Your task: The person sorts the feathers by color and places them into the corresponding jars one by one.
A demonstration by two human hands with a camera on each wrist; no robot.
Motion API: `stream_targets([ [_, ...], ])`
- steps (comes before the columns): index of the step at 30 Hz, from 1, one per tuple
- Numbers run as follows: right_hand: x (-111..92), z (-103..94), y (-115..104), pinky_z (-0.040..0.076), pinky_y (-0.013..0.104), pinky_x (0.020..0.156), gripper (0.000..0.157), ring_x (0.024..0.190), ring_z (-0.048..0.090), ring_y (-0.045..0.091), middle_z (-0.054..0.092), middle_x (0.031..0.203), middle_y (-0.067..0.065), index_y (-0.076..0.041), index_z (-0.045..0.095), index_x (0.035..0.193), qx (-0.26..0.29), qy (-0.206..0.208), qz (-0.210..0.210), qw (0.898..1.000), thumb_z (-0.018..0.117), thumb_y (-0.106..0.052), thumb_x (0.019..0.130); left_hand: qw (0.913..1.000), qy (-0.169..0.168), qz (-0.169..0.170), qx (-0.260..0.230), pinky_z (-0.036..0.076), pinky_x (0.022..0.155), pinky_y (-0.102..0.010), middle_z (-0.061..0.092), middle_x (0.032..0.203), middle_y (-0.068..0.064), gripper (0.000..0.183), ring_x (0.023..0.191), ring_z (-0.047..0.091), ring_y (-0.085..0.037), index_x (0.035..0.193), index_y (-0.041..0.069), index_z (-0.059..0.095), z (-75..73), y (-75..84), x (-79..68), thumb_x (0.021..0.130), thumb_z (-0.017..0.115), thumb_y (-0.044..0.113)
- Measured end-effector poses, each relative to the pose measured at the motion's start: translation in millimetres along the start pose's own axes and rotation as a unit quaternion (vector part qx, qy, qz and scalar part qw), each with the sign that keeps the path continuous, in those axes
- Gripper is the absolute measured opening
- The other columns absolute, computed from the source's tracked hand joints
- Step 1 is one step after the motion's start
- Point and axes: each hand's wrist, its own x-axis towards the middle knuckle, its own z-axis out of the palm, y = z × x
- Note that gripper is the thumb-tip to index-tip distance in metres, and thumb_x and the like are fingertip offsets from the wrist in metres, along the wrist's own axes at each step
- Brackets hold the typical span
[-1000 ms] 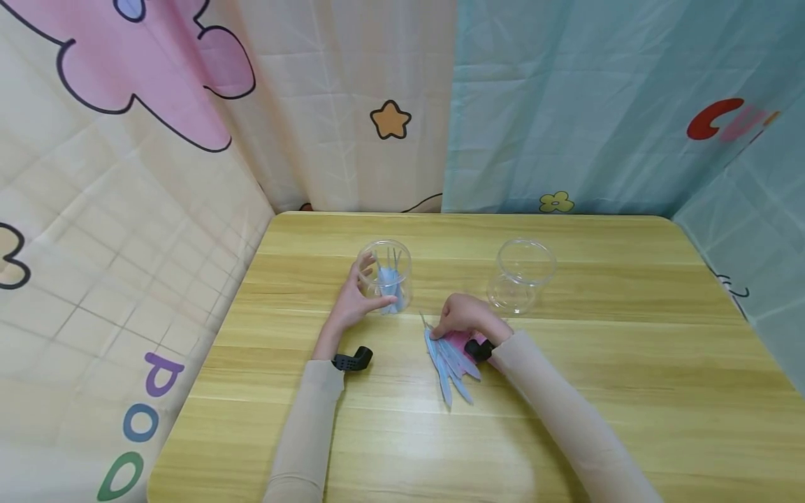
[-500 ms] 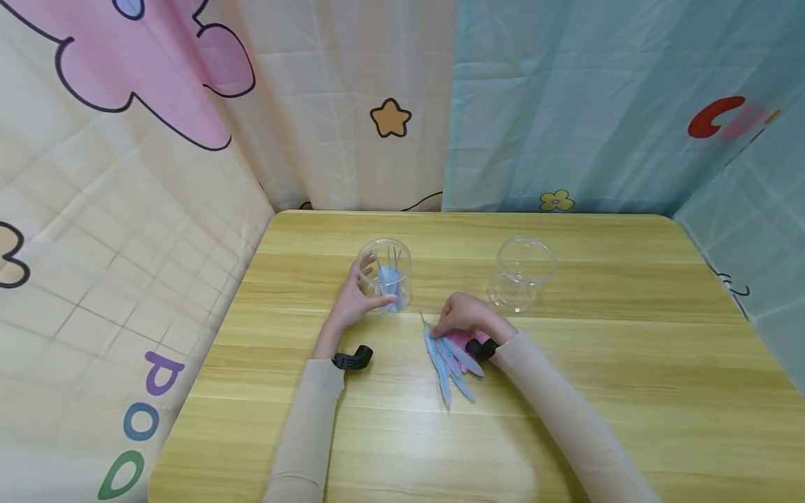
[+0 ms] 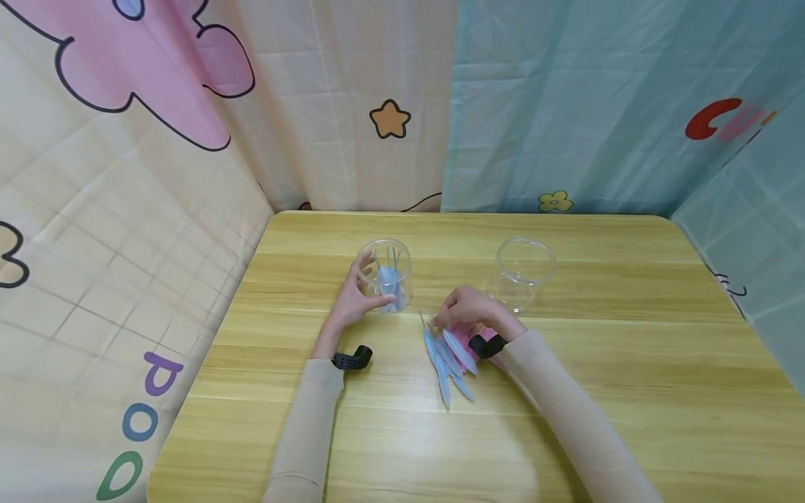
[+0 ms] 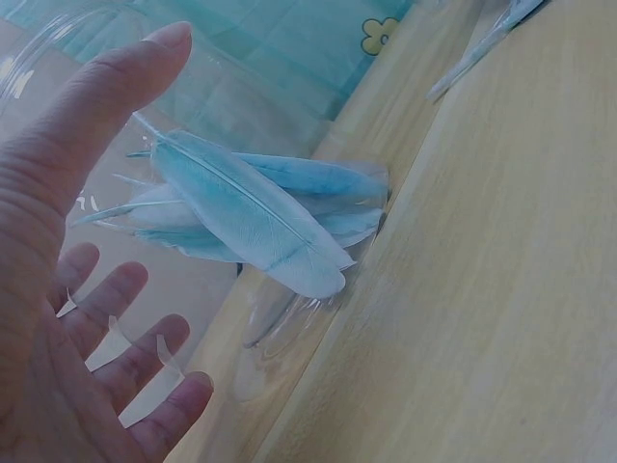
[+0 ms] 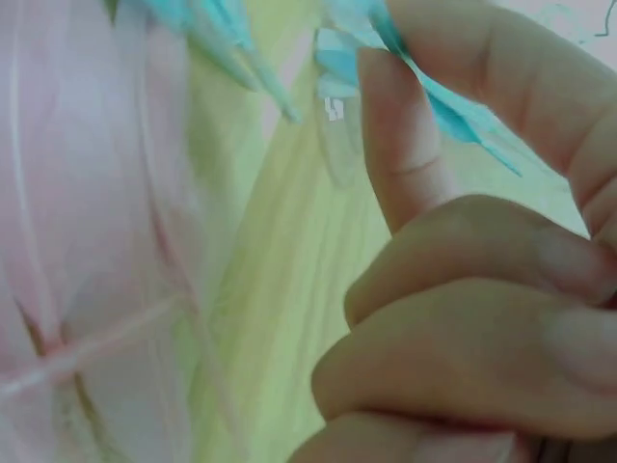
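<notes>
In the head view my left hand curves around a clear plastic cup, thumb on the near side and fingers at the far side. Several blue feathers stand inside that cup, quills up. My right hand is above the feather pile, and its thumb and index finger pinch a blue feather. Under it, several blue feathers are fanned out on the table, tips toward me. Pink feathers lie partly hidden beneath the right hand and wrist.
A second clear cup stands on the wooden table, behind and right of the right hand. Printed curtains border the table's back and sides. Each wrist wears a black camera, the left one near the sleeve cuff.
My right hand has risen slightly away from me, and one blue feather has shifted up out of the fan with it. The left hand and the cup have stayed in place.
</notes>
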Motion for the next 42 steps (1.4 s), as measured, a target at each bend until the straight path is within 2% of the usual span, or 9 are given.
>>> stream_targets([
  [3, -2, -2.4, -4, 0.029, 0.023, 0.045, 0.034, 0.049, 0.035, 0.009, 0.045, 0.056, -0.005, 0.000, 0.065, 0.064, 0.002, 0.024, -0.001, 1.000, 0.077, -0.029, 0.079, 1.0000, -0.004, 0.002, 0.000, 0.020, 0.108, -0.051, 0.027, 0.151, -0.002, 0.103, 0.135, 0.028, -0.031, 0.151, 0.027, 0.017, 0.0, 5.8, -1.7, 0.073, 0.084, 0.029],
  [7, -3, -6.3, -11, 0.030, 0.025, 0.050, 0.032, 0.056, 0.038, 0.011, 0.051, 0.062, -0.005, -0.001, 0.068, 0.069, 0.013, 0.060, -0.008, 0.998, 0.076, -0.031, 0.080, 1.0000, -0.006, 0.001, 0.001, 0.019, 0.109, -0.051, 0.026, 0.152, -0.002, 0.104, 0.136, 0.028, -0.031, 0.151, 0.028, 0.015, -0.6, 5.9, -1.3, 0.074, 0.084, 0.026],
  [12, -5, -9.5, -22, 0.025, 0.027, 0.048, 0.034, 0.051, 0.031, 0.012, 0.041, 0.056, -0.005, 0.000, 0.070, 0.077, 0.040, 0.106, -0.020, 0.993, 0.075, -0.034, 0.081, 1.0000, -0.001, -0.001, 0.005, 0.021, 0.109, -0.049, 0.028, 0.151, 0.003, 0.104, 0.135, 0.029, -0.026, 0.150, 0.035, 0.016, -0.8, 0.6, -0.5, 0.071, 0.084, 0.035],
  [18, -6, -13.7, -40, 0.029, 0.030, 0.052, 0.037, 0.056, 0.033, 0.014, 0.047, 0.061, -0.002, -0.004, 0.073, 0.082, 0.081, 0.189, -0.049, 0.977, 0.076, -0.041, 0.079, 1.0000, 0.001, 0.002, 0.004, 0.021, 0.108, -0.051, 0.029, 0.150, 0.002, 0.104, 0.135, 0.030, -0.026, 0.150, 0.034, 0.017, -0.6, -0.1, -0.7, 0.071, 0.084, 0.035],
  [25, 0, -15.6, -58, 0.033, 0.032, 0.057, 0.039, 0.063, 0.037, 0.017, 0.052, 0.065, -0.004, -0.009, 0.073, 0.082, 0.178, 0.283, -0.087, 0.938, 0.075, -0.048, 0.077, 1.0000, -0.005, -0.002, 0.000, 0.021, 0.108, -0.051, 0.027, 0.151, -0.003, 0.103, 0.135, 0.028, -0.029, 0.151, 0.028, 0.016, -1.6, 5.4, -1.9, 0.074, 0.084, 0.023],
  [27, 2, -15.7, -64, 0.035, 0.031, 0.061, 0.040, 0.067, 0.040, 0.016, 0.054, 0.068, -0.003, -0.009, 0.073, 0.084, 0.201, 0.307, -0.098, 0.925, 0.075, -0.048, 0.077, 1.0000, -0.009, 0.002, -0.002, 0.020, 0.107, -0.053, 0.027, 0.151, -0.009, 0.102, 0.135, 0.028, -0.034, 0.152, 0.021, 0.016, -2.4, 14.2, -4.5, 0.075, 0.082, 0.017],
  [32, 9, -14.6, -76, 0.029, 0.028, 0.051, 0.036, 0.055, 0.036, 0.014, 0.041, 0.057, -0.001, -0.007, 0.073, 0.085, 0.246, 0.369, -0.134, 0.886, 0.078, -0.042, 0.077, 0.9999, -0.013, 0.006, 0.000, 0.021, 0.106, -0.056, 0.026, 0.150, -0.018, 0.098, 0.133, 0.028, -0.040, 0.151, 0.008, 0.015, -3.2, 36.4, -11.9, 0.077, 0.080, 0.009],
  [38, 21, -9.4, -85, 0.025, 0.025, 0.044, 0.030, 0.042, 0.029, 0.013, 0.036, 0.050, 0.000, -0.005, 0.073, 0.084, 0.285, 0.418, -0.198, 0.840, 0.077, -0.034, 0.080, 1.0000, -0.008, 0.002, 0.001, 0.022, 0.106, -0.055, 0.027, 0.150, -0.018, 0.097, 0.134, 0.028, -0.038, 0.150, 0.007, 0.017, -2.5, 41.1, -13.2, 0.077, 0.080, 0.008],
  [42, 29, -2.7, -86, 0.021, 0.024, 0.040, 0.027, 0.040, 0.028, 0.012, 0.035, 0.048, 0.001, -0.004, 0.072, 0.083, 0.300, 0.437, -0.217, 0.820, 0.076, -0.030, 0.081, 1.0000, -0.010, 0.000, -0.001, 0.022, 0.106, -0.053, 0.027, 0.150, -0.016, 0.098, 0.134, 0.028, -0.037, 0.151, 0.009, 0.016, -1.7, 39.9, -12.4, 0.076, 0.080, 0.009],
])
